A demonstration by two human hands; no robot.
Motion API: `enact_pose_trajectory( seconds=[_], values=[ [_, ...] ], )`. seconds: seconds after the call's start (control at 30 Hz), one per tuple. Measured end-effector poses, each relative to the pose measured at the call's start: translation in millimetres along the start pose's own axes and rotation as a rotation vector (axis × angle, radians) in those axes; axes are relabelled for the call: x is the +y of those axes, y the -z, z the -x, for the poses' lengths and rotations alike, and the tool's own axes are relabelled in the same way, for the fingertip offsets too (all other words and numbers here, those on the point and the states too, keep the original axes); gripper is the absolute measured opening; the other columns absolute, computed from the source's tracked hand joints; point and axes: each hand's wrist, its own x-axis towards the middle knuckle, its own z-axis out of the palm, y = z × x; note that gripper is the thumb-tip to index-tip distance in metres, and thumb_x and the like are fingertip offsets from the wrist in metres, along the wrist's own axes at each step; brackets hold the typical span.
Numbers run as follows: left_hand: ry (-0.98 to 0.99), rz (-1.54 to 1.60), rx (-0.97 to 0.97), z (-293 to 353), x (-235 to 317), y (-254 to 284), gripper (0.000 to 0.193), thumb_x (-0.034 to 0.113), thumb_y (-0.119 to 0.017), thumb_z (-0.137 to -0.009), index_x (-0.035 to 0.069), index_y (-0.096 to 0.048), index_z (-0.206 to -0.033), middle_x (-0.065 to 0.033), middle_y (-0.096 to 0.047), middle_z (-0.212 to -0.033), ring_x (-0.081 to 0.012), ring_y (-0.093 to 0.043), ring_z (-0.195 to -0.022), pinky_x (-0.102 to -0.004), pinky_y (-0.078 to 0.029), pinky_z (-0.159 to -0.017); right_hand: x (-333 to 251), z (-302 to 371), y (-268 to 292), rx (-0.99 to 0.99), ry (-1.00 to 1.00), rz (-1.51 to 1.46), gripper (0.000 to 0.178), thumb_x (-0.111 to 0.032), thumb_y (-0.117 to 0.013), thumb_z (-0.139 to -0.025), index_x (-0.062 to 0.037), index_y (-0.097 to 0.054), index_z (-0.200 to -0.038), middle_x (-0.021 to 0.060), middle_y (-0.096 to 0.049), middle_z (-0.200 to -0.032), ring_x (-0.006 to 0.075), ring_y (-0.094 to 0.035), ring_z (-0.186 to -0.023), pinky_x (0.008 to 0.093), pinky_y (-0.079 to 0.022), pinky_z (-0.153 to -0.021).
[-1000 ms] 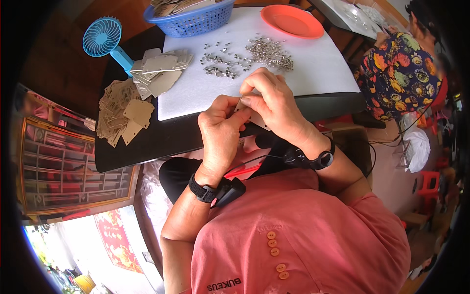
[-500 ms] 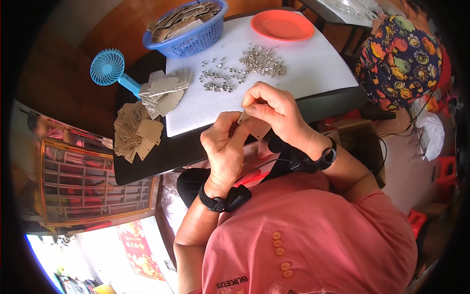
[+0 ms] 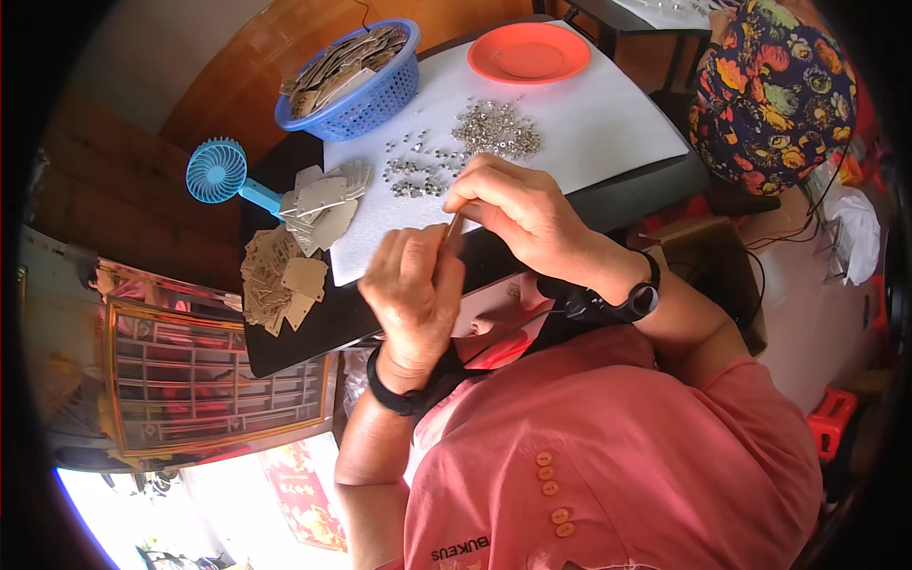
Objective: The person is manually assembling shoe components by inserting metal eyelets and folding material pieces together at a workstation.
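Note:
In front of my chest, my left hand (image 3: 410, 285) pinches a small brownish card (image 3: 454, 233) between thumb and fingers; the card is turned nearly edge-on. My right hand (image 3: 522, 209) is closed at the card's upper end, fingertips pressed together, and anything small inside them is hidden. Beyond the hands, small shiny metal pieces (image 3: 499, 129) lie in a dense heap on a white sheet (image 3: 608, 133), with looser ones scattered to its left. Further left, a fanned pile of pale cards (image 3: 323, 204) sits beside a second pile of tan cards with small holes (image 3: 280, 280).
A blue plastic basket (image 3: 366, 106) full of similar cards stands at the far left of the black table (image 3: 271, 351). A red-orange plate (image 3: 527, 55) lies at the far edge. A blue handheld fan (image 3: 218, 171) rests by the cards. A person in a floral garment (image 3: 774, 100) is at right.
Both hands have shifted slightly left, and the card has turned from showing its face to nearly edge-on. The right fingers remain at its end. The whole view has shifted a little.

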Motion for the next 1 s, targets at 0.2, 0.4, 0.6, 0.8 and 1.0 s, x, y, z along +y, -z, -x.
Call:
enact_pose_trajectory(
  seconds=[0.2, 0.4, 0.6, 0.8, 1.0],
  values=[
    [-0.196, -0.467, -0.311, 10.6, -13.8, 18.6, 0.015, 0.008, -0.071, -0.074, 0.008, -0.064, -0.087, -0.0047, -0.055, -0.078, -0.0247, -0.056, -0.070, -0.0388, -0.045, -0.061, 13.8, 16.5, 12.6, -0.013, -0.114, 0.149, 0.014, 0.007, -0.065, -0.085, -0.0009, -0.062, -0.096, 0.0080, -0.060, -0.088, 0.0201, -0.063, -0.076, 0.0292, -0.052, -0.069],
    [-0.046, -0.246, -0.261, 37.2, -14.6, 5.8, 0.023, 0.012, -0.079, -0.074, 0.005, -0.069, -0.094, -0.0079, -0.062, -0.096, -0.0297, -0.058, -0.085, -0.0401, -0.049, -0.071, 14.2, 14.5, 29.7, -0.149, -0.192, 0.275, 0.008, 0.003, -0.064, -0.086, -0.0018, -0.060, -0.091, 0.0083, -0.058, -0.080, 0.0222, -0.062, -0.072, 0.0319, -0.050, -0.066],
    [-0.062, -0.210, -0.175, 46.7, -17.7, -13.3, 0.021, 0.009, -0.076, -0.075, 0.005, -0.067, -0.094, -0.0070, -0.065, -0.104, -0.0277, -0.057, -0.087, -0.0402, -0.045, -0.077, 18.1, -19.4, 19.2, -0.244, -0.103, 0.522, 0.006, -0.006, -0.062, -0.087, -0.0059, -0.063, -0.093, 0.0093, -0.063, -0.085, 0.0307, -0.064, -0.077, 0.0412, -0.049, -0.067],
    [-0.023, -0.216, -0.129, 54.0, -20.7, -17.4, 0.024, 0.012, -0.074, -0.079, 0.009, -0.068, -0.102, -0.0052, -0.064, -0.105, -0.0271, -0.056, -0.090, -0.0401, -0.043, -0.079, 49.5, -28.7, -7.5, -0.468, -0.218, 0.801, 0.013, -0.009, -0.061, -0.087, -0.0110, -0.068, -0.098, 0.0080, -0.067, -0.090, 0.0335, -0.066, -0.084, 0.0450, -0.050, -0.073],
    [-0.028, -0.210, -0.089, 56.8, -21.6, -18.7, 0.024, 0.013, -0.073, -0.080, 0.011, -0.070, -0.104, -0.0050, -0.063, -0.107, -0.0260, -0.056, -0.092, -0.0394, -0.042, -0.078, 45.9, -35.8, -9.5, -0.427, -0.355, 0.716, 0.010, -0.011, -0.062, -0.087, -0.0100, -0.069, -0.095, 0.0115, -0.070, -0.085, 0.0349, -0.066, -0.085, 0.0468, -0.049, -0.073]
  ],
)
